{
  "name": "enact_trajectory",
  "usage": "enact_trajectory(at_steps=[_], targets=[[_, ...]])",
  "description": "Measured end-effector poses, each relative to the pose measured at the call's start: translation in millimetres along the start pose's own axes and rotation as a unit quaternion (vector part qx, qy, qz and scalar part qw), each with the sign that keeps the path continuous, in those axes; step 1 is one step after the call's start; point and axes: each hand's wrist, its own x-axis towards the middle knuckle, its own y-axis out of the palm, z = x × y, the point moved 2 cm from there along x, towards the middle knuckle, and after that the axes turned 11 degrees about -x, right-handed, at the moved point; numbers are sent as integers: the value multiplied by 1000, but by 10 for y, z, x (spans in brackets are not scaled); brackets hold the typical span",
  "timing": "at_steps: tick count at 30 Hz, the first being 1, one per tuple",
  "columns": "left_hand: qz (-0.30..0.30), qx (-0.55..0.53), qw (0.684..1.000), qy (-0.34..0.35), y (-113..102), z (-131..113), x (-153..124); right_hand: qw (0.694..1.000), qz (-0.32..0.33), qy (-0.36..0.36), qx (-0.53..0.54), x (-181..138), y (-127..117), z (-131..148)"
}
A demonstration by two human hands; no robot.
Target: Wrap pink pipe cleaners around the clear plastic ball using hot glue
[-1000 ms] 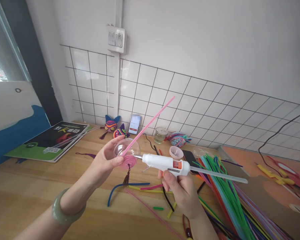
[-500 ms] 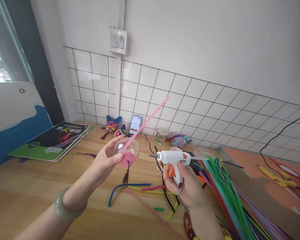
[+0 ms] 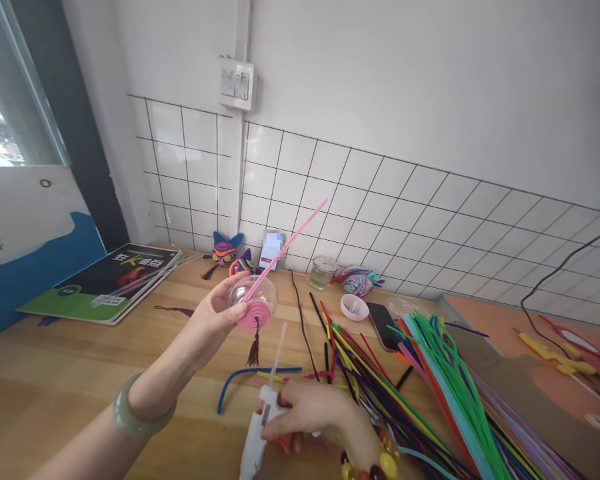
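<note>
My left hand (image 3: 224, 308) is closed on a clear plastic ball (image 3: 266, 288), with the thumb pressed at its front. A coil of pink pipe cleaner (image 3: 257, 316) covers the ball's lower part, and its long straight end (image 3: 300, 230) sticks up to the right. Below hangs a dark brown tassel (image 3: 253, 350). Low in the view, my right hand (image 3: 310, 410) grips a white hot glue gun (image 3: 254, 440), a translucent glue stick (image 3: 279, 353) jutting from its back end. The gun's nozzle lies outside the picture, and I cannot tell whether it touches the table.
Loose pipe cleaners (image 3: 375, 380) and a green-topped bundle (image 3: 445, 360) lie at right. Behind them are a small pink bowl (image 3: 355, 308), a dark phone (image 3: 381, 325) and a glass jar (image 3: 323, 273). Magazines (image 3: 115, 277) lie left; a wire grid (image 3: 350, 200) backs the table.
My right hand has brought the glue gun down and left from beside the ball, turning its nozzle toward me. The left hand and ball have barely moved.
</note>
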Motion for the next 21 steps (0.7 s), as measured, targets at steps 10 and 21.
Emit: enact_trajectory(at_steps=[10, 21], targets=[[63, 76, 993, -62, 84, 36, -61, 763, -576, -158, -245, -695, -363, 400], [115, 117, 976, -146, 97, 226, -127, 661, -601, -202, -401, -746, -440, 394]])
